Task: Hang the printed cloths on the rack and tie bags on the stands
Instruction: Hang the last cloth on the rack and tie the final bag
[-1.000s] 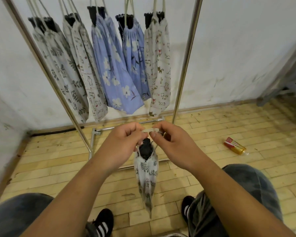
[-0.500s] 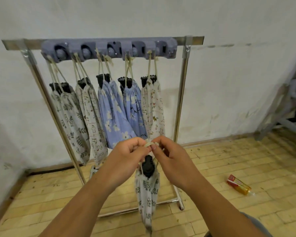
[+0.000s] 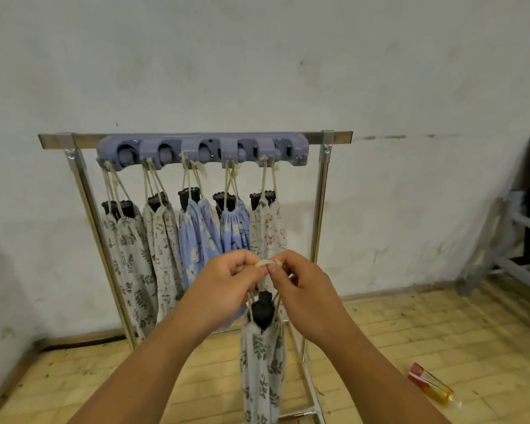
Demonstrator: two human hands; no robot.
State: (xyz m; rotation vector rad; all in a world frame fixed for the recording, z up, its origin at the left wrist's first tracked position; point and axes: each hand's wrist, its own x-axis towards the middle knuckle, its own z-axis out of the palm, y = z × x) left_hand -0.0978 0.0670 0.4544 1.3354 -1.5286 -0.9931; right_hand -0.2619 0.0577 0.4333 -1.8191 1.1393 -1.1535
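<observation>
Step in hand: hanging. One more leaf-print bag (image 3: 262,362) is held up in front of the rack (image 3: 55,140), low near its right post, not yet on a peg. Left hand (image 3: 227,280) & right hand (image 3: 303,286) both pinch the cream drawstring loop (image 3: 265,263) betw. thumb & fingertips, and the bag dangles below. Next, I judge: spread the loop, lift it to the grey hook strip (image 3: 202,149) on the top bar, drop it over a peg. Right end looks free, can't tell for sure. Five bunches of hung bags (image 3: 162,240) crowd the strip from its left end across. On the floor (image 3: 410,332) at right lies a red-yellow packet (image 3: 430,382); a grey shelf frame (image 3: 520,221) stands well apart.
</observation>
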